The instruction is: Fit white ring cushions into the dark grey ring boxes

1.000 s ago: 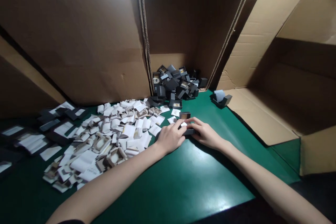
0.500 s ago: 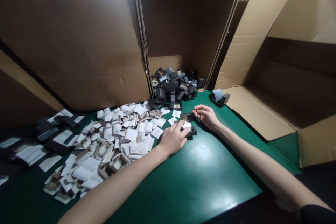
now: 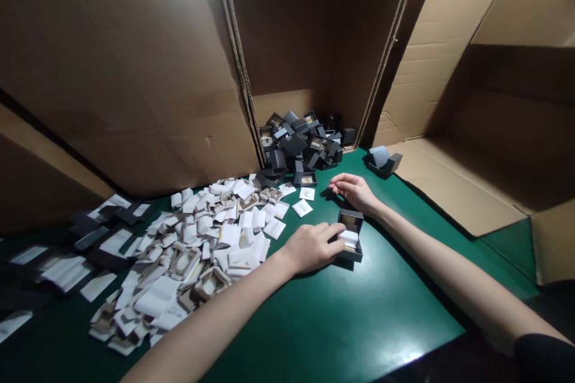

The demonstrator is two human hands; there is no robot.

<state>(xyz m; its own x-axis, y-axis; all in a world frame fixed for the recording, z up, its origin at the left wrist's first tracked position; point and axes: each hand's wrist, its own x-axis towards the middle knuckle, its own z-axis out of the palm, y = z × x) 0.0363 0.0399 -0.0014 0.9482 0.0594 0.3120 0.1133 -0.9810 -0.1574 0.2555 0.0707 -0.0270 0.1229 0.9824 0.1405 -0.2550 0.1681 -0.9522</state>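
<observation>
My left hand (image 3: 313,246) grips a small open black box (image 3: 351,236) that sits on the green table (image 3: 323,317); the box's lid stands up and a white insert lies inside it. My right hand (image 3: 354,190) hovers just beyond the box with fingers loosely curled and nothing in them, nearest a white card (image 3: 307,193) and the pile of small black boxes (image 3: 302,146) at the back. A heap of white cards and beige inserts (image 3: 202,239) lies to the left of my left hand.
Large cardboard sheets (image 3: 135,66) wall in the back and right. One open black box (image 3: 383,161) stands alone at the back right. Flat dark sleeves with white cards (image 3: 76,251) lie at the far left.
My left hand has drawn the open box toward me and to the right. My right hand let go of the box and moved away toward the black boxes.
</observation>
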